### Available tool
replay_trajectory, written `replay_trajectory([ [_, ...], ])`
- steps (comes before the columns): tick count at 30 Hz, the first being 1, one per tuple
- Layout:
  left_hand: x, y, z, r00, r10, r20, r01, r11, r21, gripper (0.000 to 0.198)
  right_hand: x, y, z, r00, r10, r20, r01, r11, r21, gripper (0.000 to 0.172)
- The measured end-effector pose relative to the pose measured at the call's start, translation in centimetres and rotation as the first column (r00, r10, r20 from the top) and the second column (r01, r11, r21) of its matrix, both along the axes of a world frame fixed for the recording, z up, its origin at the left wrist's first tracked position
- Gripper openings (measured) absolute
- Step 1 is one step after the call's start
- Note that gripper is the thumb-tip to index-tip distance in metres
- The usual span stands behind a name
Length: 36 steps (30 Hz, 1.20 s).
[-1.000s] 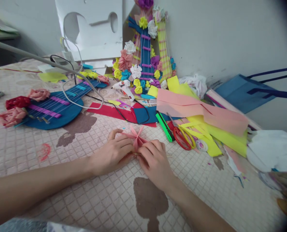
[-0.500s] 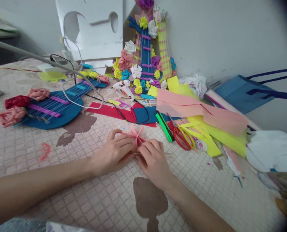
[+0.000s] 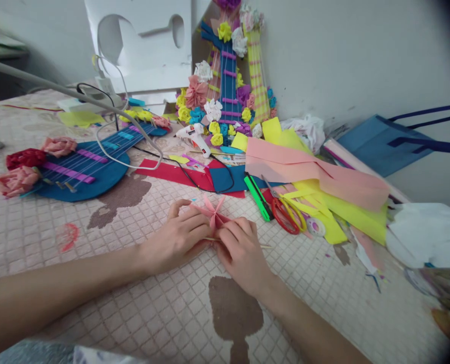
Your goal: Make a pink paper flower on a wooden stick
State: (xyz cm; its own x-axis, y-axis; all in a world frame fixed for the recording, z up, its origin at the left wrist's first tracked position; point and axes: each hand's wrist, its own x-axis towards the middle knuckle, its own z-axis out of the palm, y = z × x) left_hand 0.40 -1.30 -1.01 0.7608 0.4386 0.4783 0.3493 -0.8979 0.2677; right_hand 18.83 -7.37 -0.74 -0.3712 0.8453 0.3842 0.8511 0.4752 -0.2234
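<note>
A pink flower of folded paper or felt, its petals spread like a star, sits between my two hands just above the tablecloth. My left hand is closed on its left side, thumb and fingers pinching near the base. From the right, my right hand grips the flower's lower right edge with bent fingers. A thin wooden stick passes under the fingers and pokes out to the right; which hand bears it is hidden. The fingertips are mostly covered.
Beyond my hands lie a green utility knife, red and yellow scissors, a tape roll and pink sheet material. A white glue gun stands farther back. To the left rests a blue toy guitar, crossed by a white lamp arm.
Both hands keep nearly the same grip on the pink flower. The view has shifted very slightly, and the stick shows at a slightly different place by the right hand.
</note>
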Motion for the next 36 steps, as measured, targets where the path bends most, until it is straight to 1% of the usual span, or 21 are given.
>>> replay_trajectory([
  [7, -0.01, -0.07, 0.50, 0.998, -0.011, -0.067, 0.013, 0.999, 0.029, 0.015, -0.02, -0.03, -0.01, 1.000, 0.002, -0.003, -0.002, 1.000, -0.026, 0.006],
  [14, 0.17, -0.09, 0.48, 0.998, 0.011, -0.069, -0.012, 1.000, -0.006, 0.020, -0.06, 0.10, -0.01, 1.000, -0.002, 0.013, 0.003, 0.999, -0.041, 0.006],
  [20, 0.16, 0.00, 0.16, 0.999, 0.006, -0.038, -0.008, 0.998, -0.058, 0.012, 0.08, 0.01, -0.09, 1.000, 0.006, 0.012, -0.006, 1.000, -0.015, 0.007],
  [26, 0.19, -0.05, 0.41, 0.999, 0.001, -0.038, -0.003, 0.997, -0.073, 0.018, 0.18, -0.14, 0.02, 1.000, 0.003, 0.020, -0.002, 1.000, -0.029, 0.009],
  [30, 0.16, -0.11, 0.63, 0.998, 0.002, -0.055, -0.008, 0.995, -0.097, 0.018, 0.16, -0.05, 0.08, 1.000, -0.007, 0.002, 0.007, 0.999, -0.037, 0.005],
  [33, 0.17, -0.14, 0.55, 0.998, 0.012, -0.055, -0.018, 0.993, -0.115, 0.017, 0.19, 0.00, 0.03, 1.000, -0.014, 0.005, 0.014, 0.999, -0.047, 0.007],
  [36, 0.21, -0.18, 0.42, 0.998, 0.019, -0.062, -0.027, 0.991, -0.129, 0.018, 0.26, -0.03, -0.03, 1.000, 0.006, 0.021, -0.005, 0.999, -0.040, 0.007],
])
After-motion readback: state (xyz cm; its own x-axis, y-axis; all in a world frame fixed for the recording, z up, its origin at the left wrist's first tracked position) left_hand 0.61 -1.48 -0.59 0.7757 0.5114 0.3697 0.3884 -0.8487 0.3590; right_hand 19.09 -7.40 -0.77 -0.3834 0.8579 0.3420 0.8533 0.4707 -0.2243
